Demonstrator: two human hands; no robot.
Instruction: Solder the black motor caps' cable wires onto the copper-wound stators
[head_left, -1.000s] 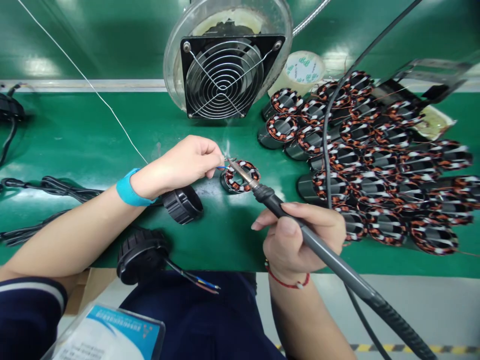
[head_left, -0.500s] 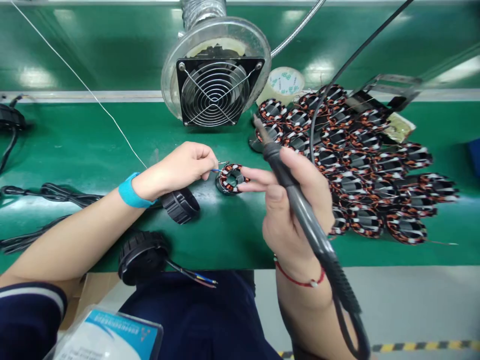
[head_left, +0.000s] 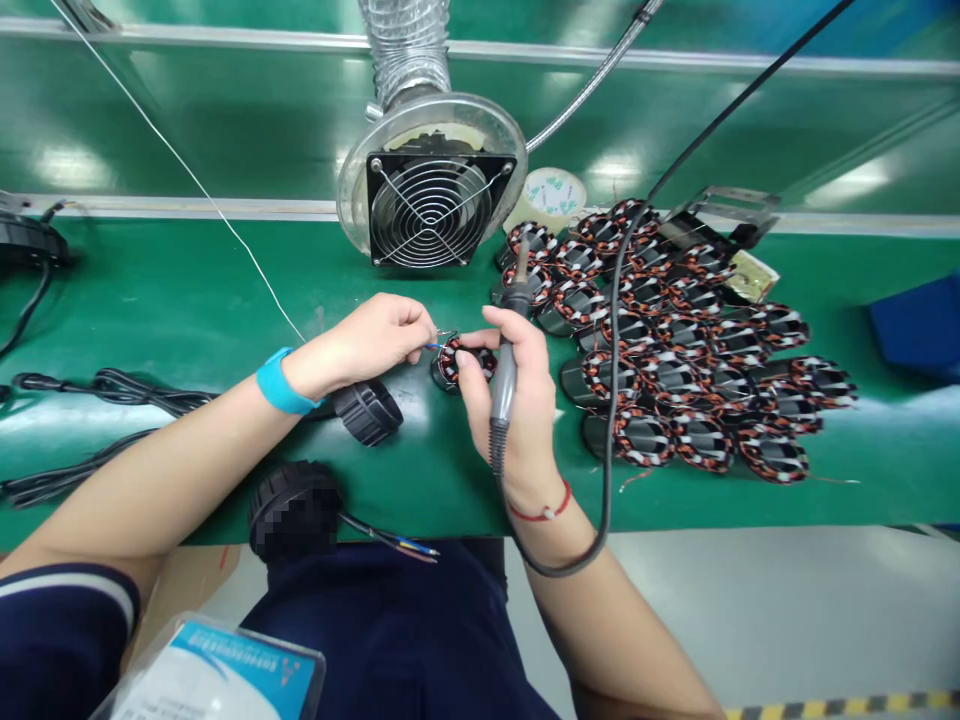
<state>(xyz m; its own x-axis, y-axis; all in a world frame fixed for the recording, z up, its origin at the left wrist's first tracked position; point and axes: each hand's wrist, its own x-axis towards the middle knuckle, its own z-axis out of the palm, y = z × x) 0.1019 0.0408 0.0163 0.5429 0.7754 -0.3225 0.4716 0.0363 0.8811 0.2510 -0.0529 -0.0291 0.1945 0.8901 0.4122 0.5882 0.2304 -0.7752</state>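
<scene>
My left hand [head_left: 382,335] is closed in a pinch on a thin blue wire [head_left: 433,347] at the left edge of a copper-wound stator [head_left: 448,368]. A soldering iron [head_left: 508,370] rests in my right hand [head_left: 529,400], its metal tip pointing up and away from me. The thumb and fingers of that hand reach to the stator's right side and hide part of it. A black ribbed ring [head_left: 367,412] lies below my left wrist. Nearer to me is a black round cap [head_left: 289,505] with coloured wire ends.
Several stators [head_left: 679,375] crowd the bench on the right. A fan with a round wire guard [head_left: 430,215] hangs at the back centre, a tape roll [head_left: 555,190] beside it. Black cables [head_left: 142,390] lie left; a blue bin [head_left: 919,325] stands far right. The iron's cord [head_left: 616,330] loops past my right arm.
My right hand has moved left and closer to the stator, and the soldering iron has swung more upright. My left hand keeps its pinch beside the stator. The camera view has shifted slightly.
</scene>
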